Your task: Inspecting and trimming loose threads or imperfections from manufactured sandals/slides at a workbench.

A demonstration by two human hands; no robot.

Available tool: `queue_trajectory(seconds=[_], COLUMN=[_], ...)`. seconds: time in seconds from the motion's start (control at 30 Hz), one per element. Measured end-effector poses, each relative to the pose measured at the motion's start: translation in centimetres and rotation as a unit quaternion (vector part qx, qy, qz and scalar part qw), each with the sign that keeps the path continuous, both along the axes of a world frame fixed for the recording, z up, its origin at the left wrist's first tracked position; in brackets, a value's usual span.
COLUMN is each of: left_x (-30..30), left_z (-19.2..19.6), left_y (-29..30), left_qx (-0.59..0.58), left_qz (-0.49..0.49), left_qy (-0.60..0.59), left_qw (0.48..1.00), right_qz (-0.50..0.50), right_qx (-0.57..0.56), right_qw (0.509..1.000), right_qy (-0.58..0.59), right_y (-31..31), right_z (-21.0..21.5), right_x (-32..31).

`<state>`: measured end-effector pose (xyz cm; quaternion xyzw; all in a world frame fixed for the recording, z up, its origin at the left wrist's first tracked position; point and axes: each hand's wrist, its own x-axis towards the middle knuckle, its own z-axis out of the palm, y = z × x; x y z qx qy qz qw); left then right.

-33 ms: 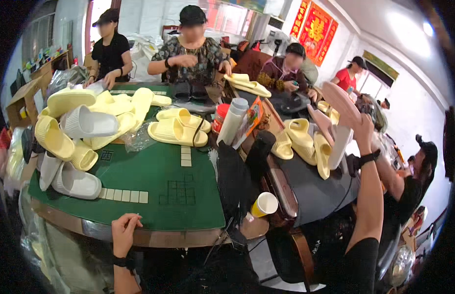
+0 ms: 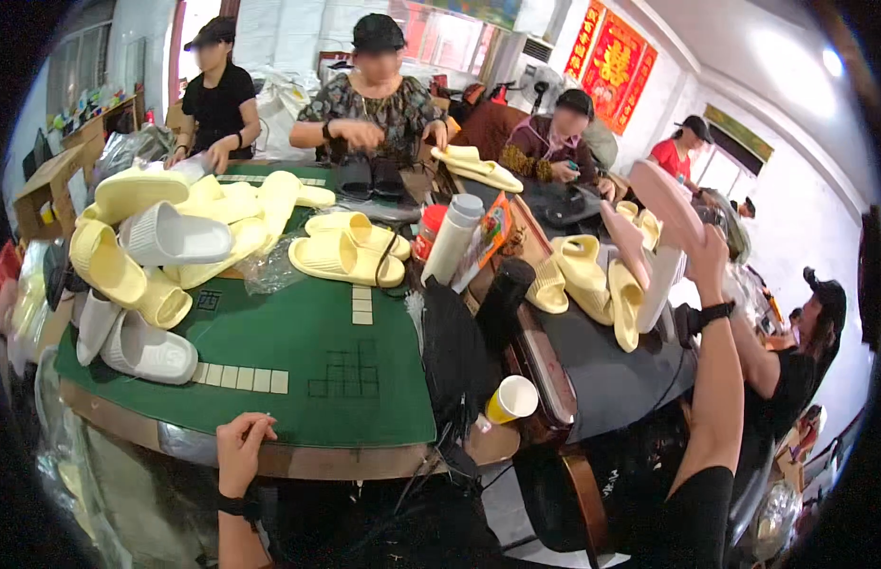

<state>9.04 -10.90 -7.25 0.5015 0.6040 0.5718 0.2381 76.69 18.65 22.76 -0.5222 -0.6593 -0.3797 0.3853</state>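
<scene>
My right hand (image 2: 711, 254) is raised at the right and grips a pink slipper (image 2: 666, 204) by one end, its sole side facing up. Another pink slipper (image 2: 625, 242) and a pale slipper (image 2: 660, 284) are close beside that hand. Along the near edge of the green table mat (image 2: 250, 322), my left hand (image 2: 241, 444) has its fingers curled and pinched; whatever lies in them, if anything, is too small to make out. Light yellow slippers (image 2: 583, 275) sit on the dark table below the right hand. Left of centre lie a yellow pair (image 2: 336, 256) and a grey slipper (image 2: 151, 349).
A mixed pile of yellow slippers (image 2: 108, 266) fills the mat's left side. Between the tables stand a pale bottle (image 2: 454, 237), a red-lidded jar (image 2: 429, 228), a dark bottle (image 2: 507, 294) and a yellow paper cup (image 2: 511, 400). Several co-workers sit or stand around; one touches yellow slippers (image 2: 473, 166).
The view has shifted very slightly. A co-worker's hand across the table has moved a little; my hands keep the same pose.
</scene>
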Motion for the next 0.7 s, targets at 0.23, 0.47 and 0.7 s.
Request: queue_trajectory(seconds=[0.23, 0.47, 0.7], left_x=[-0.3, -0.5, -0.8], left_z=[0.3, -0.1, -0.8], left_y=[-0.8, -1.0, -1.0], left_qx=[-0.034, 0.004, 0.017], left_qz=[-0.02, -0.029, -0.027], left_qy=[-0.013, 0.006, -0.012], left_qw=[0.999, 1.0, 0.999], right_qz=[-0.02, 0.177, 0.351], right_qx=[0.025, 0.016, -0.109], right_qw=[0.997, 0.978, 0.902], right_qy=[0.063, 0.106, 0.228], right_y=[-5.8, -10.2, -16.7], right_z=[7.8, 14.7, 15.1], right_x=[-3.5, -8.2, -18.5])
